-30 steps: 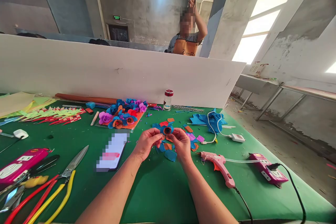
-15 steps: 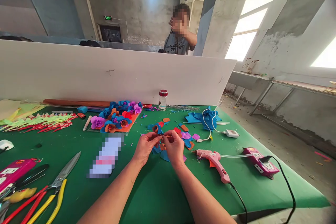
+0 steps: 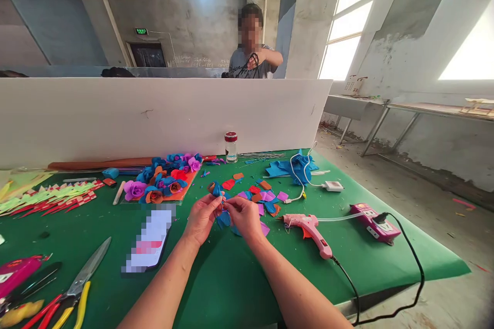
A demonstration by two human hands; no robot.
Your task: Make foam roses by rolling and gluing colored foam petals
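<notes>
My left hand (image 3: 201, 220) pinches a small blue and brown paper flower (image 3: 216, 188) above the table, its petals poking up past the thumb and fingertips. Close against it, my right hand (image 3: 247, 218) has thumb and forefinger pressed together at the flower's lower end; what lies between those fingertips is mostly hidden. Loose paper petals (image 3: 267, 196) in purple, blue, red and brown are scattered just beyond and under both hands. To the right of my right hand lies a pink glue gun (image 3: 311, 229) with a clear glue stick in its back.
Finished paper roses (image 3: 156, 193) sit on an orange sheet at left. A phone (image 3: 148, 241), shears (image 3: 87, 270) and a red-lidded jar (image 3: 230, 148) share the green table. A magenta power strip (image 3: 374, 223) trails a black cord. Behind the white board (image 3: 173, 115) stands a person (image 3: 250, 59).
My view has turned slightly right. The flower in my left hand has tipped more upright, and my right fingers have moved to its lower end. The person opposite has lowered a hand.
</notes>
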